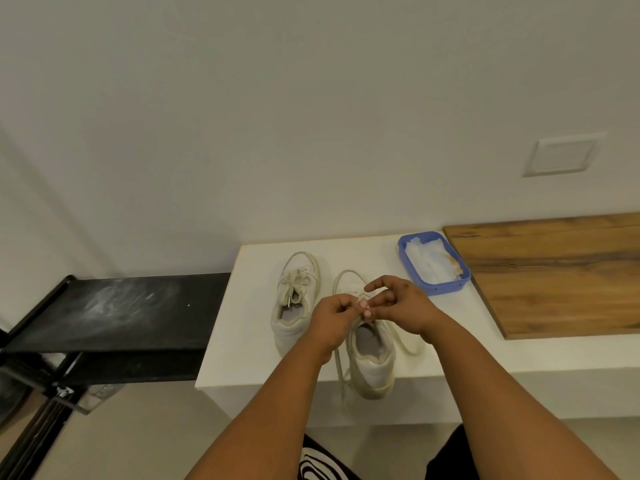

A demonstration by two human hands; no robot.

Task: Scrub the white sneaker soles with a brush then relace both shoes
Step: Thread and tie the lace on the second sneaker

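Observation:
Two white sneakers stand side by side on a white bench (249, 327), toes toward the wall. The left sneaker (294, 306) is laced and tied in a bow. Over the tongue of the right sneaker (372, 358) my two hands meet. My left hand (330, 317) pinches the lace between curled fingers, and my right hand (398, 303) pinches it too, with its forefinger raised. Loose lace ends (403, 341) trail on both sides of this shoe, one hanging over the bench's front edge. No brush is visible.
A blue plastic tray (434, 289) with white wipes sits behind and right of the shoes. A wooden board (561, 271) lies on the bench at the right. A black metal shoe rack (114, 313) stands to the left, lower than the bench.

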